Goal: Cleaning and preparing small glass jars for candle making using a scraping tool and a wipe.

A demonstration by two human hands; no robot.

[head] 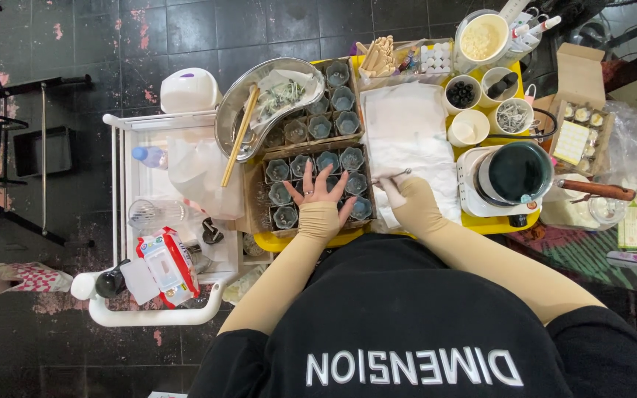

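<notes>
My left hand point(321, 193) lies spread with fingers apart over a cardboard box point(259, 193) of small dark glass jars point(351, 158), touching the middle ones. My right hand point(396, 188) is gloved in white and pinches thin metal tweezers point(399, 174) whose tip points up and right over a white cloth point(407, 133). Both forearms wear beige sleeves. A second box of the same jars point(333, 110) sits just beyond the first.
A metal kidney dish point(234, 118) with wooden sticks lies at the left. A dark pot point(516, 173) on a white hotplate stands at the right, with several white cups point(470, 127) behind it. A white cart point(123, 221) holds bottles and a wipes pack point(164, 265).
</notes>
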